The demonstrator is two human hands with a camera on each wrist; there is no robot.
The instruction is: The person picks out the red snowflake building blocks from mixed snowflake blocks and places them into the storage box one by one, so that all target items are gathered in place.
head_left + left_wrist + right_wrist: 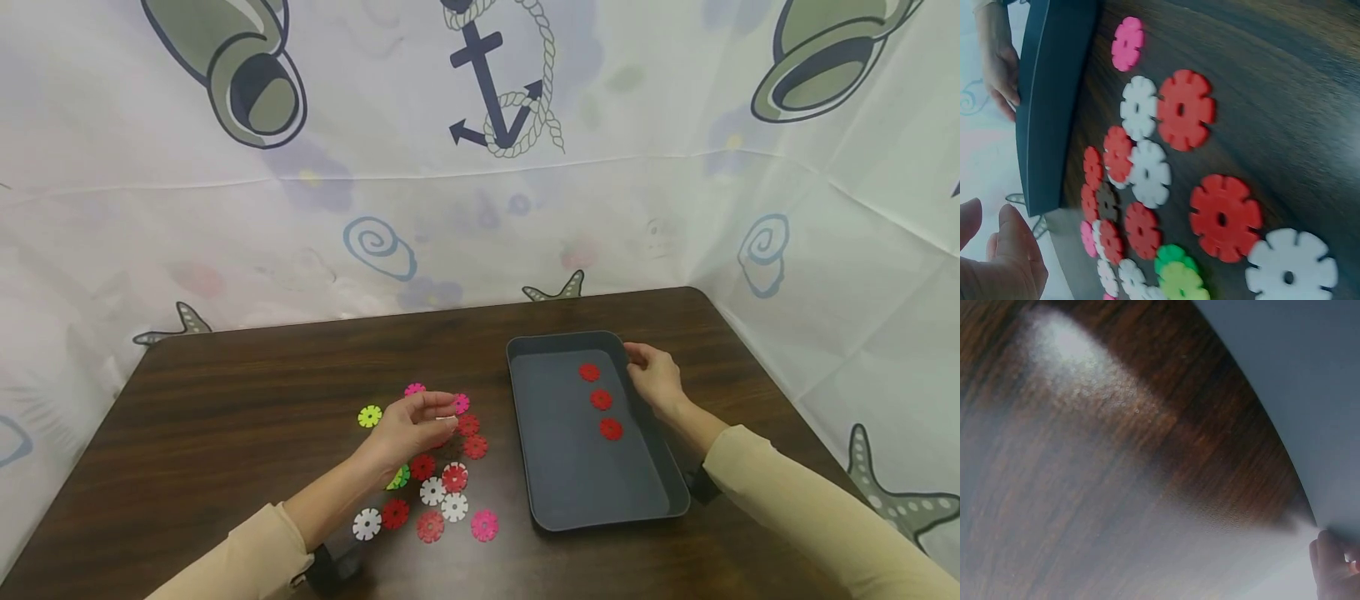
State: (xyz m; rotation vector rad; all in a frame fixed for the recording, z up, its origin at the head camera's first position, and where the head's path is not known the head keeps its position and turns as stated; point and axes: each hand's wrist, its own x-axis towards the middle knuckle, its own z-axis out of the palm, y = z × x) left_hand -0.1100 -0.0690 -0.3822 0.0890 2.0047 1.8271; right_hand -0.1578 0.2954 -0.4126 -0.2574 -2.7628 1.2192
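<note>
A dark grey rectangular tray (570,479) stands on the right part of the table, with three red notched plastic discs (601,400) in a slanting row inside. My right hand (654,379) holds the tray's right rim near its far corner; only fingertips (1330,553) show in the right wrist view. My left hand (411,429) hovers above a loose group of notched discs, thumb and fingers apart, nothing visible between them. Beneath and around it lie red discs (395,513), white discs (454,507), pink discs (484,525) and a yellow disc (370,416); the hand covers some.
The dark wood table (225,433) carries everything. A white printed cloth (465,233) hangs behind it and along the right side. A green disc (1175,256) lies partly under a yellow-green one. Some discs overlap.
</note>
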